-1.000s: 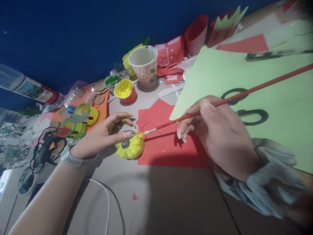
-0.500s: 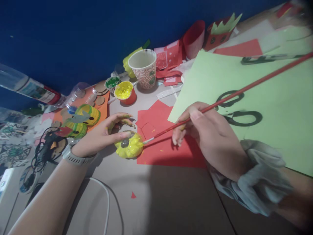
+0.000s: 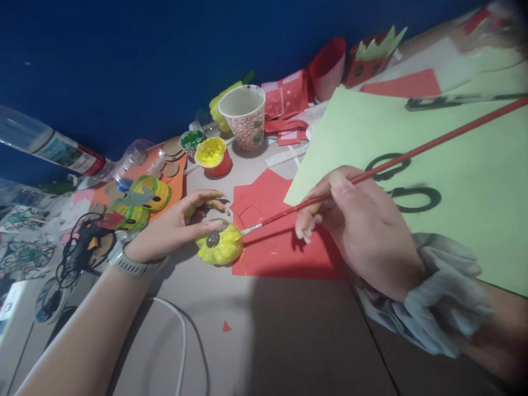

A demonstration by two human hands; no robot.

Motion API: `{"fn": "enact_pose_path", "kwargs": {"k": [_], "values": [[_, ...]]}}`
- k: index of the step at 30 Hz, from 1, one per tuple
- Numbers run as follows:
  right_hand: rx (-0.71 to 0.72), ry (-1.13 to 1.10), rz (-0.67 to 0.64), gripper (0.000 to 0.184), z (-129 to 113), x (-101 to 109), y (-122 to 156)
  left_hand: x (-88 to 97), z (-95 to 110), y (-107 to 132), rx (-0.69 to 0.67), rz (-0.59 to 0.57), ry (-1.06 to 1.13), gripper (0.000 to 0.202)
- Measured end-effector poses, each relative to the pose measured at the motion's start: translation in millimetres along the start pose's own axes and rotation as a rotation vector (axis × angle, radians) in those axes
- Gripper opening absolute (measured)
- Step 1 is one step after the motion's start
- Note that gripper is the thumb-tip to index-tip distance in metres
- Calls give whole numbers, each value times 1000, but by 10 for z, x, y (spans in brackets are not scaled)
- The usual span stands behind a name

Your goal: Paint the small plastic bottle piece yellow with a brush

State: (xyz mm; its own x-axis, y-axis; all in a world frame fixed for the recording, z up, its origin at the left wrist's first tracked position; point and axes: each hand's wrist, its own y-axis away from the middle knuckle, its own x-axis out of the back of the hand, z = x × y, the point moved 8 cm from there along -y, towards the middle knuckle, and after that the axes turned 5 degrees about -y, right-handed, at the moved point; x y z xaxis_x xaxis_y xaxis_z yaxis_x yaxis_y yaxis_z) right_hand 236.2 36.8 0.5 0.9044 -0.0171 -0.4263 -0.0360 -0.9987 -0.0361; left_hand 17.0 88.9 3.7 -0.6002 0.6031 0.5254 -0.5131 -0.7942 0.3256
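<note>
Right hand (image 3: 367, 236) pinches a brush (image 3: 388, 164), its shaft slanting leftward to the yellow pumpkin's (image 3: 225, 247) right edge. Left hand (image 3: 177, 225) nearer: thumb on pumpkin, other fingers loosely parted.

From my remote seat I see the lobed yellow pumpkin-shaped piece (image 3: 226, 250) glossy, the long red paintbrush (image 3: 385, 165) smooth, the flat red paper sheet (image 3: 284, 253) and large pale-green paper sheet (image 3: 474, 236) matt, the bunched grey cloth scrunchie (image 3: 447, 300) wrinkled.
</note>
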Motion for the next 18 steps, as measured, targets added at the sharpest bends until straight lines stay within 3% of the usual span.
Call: {"fn": "enact_pose_path", "kwargs": {"k": [4,7,13,18], "values": [[-4,85,27,23,-3,25,-1,8,5,3,4,12,-9,50],[43,23,44,24,-48,35,4,4,1,5,6,6,-1,49],[-34,79,-5,23,11,-13,1,-8,-12,3,0,-5,8,49],[31,20,20,21,-48,-18,29,-7,-10,-1,10,-9,8,49]]}}
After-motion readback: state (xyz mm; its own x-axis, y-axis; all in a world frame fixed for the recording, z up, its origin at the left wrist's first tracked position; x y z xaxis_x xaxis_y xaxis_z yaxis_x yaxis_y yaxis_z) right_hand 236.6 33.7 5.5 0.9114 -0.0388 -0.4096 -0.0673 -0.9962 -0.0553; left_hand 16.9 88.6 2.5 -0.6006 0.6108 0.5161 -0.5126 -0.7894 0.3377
